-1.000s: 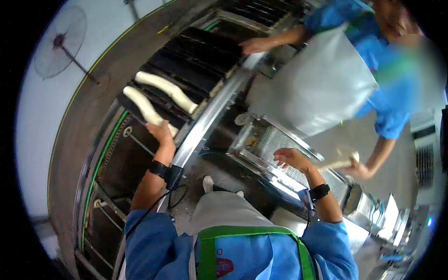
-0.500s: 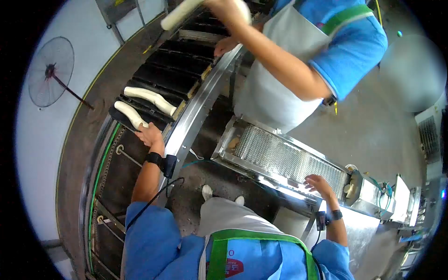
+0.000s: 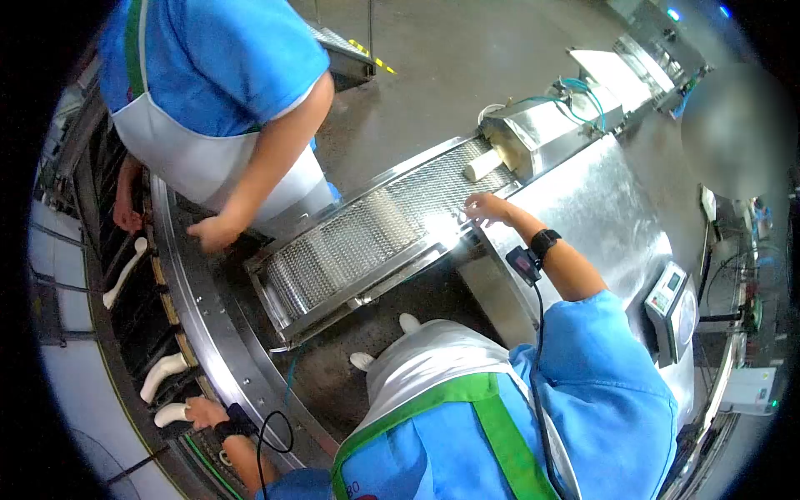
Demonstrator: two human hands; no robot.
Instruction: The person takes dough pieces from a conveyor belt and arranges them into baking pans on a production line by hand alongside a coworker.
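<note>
My left hand (image 3: 205, 412) is at the lower left, its fingers closed around the near end of a pale, smooth, dough-like roll (image 3: 172, 414) on the dark slatted conveyor. A second curved pale roll (image 3: 163, 374) lies beside it, one slat farther up. My right hand (image 3: 487, 207) is over the near edge of the metal mesh belt (image 3: 358, 242), fingers apart and holding nothing. Close beyond it, a short pale piece (image 3: 482, 166) rests on the belt at the mouth of a steel machine (image 3: 521, 143).
A co-worker in a pale apron (image 3: 192, 150) stands across the mesh belt. Another pale roll (image 3: 127, 273) lies near that person's hand (image 3: 218, 233). A steel table (image 3: 583, 208) and a digital scale (image 3: 668, 304) are at my right. A metal rail (image 3: 196, 292) borders the slatted conveyor.
My view has swung right, toward the mesh belt and machine. The co-worker's raised hand, which held a pale roll, is now lowered without it. My left hand stays at its roll.
</note>
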